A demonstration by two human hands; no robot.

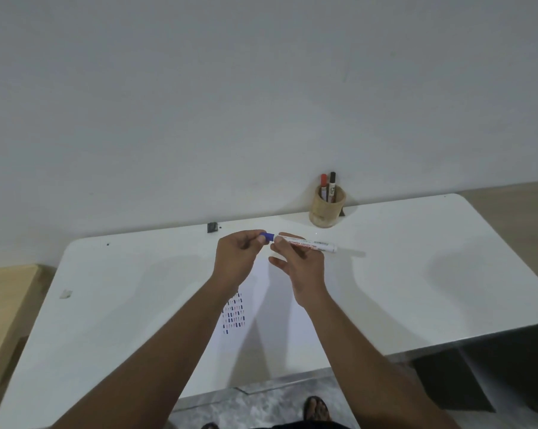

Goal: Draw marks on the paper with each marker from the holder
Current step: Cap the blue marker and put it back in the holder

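I hold a white marker (311,244) level above the table, its blue cap (267,236) pointing left. My left hand (237,258) pinches the blue cap. My right hand (298,262) grips the white barrel just right of the cap. Whether the cap is on or slightly off cannot be told. Below my hands lies a white sheet of paper (271,317) with rows of short blue, red and dark marks (233,315) on its left part. At the table's back edge stands a round tan holder (327,206) with a red marker (323,184) and a black marker (332,184) in it.
The white table (416,289) stands against a plain grey wall. A small dark clip (212,227) sits at the back edge and a small bit of tape (66,293) lies at the left. A wooden surface (4,301) stands beside the table's left edge. My sandalled foot (316,408) shows below.
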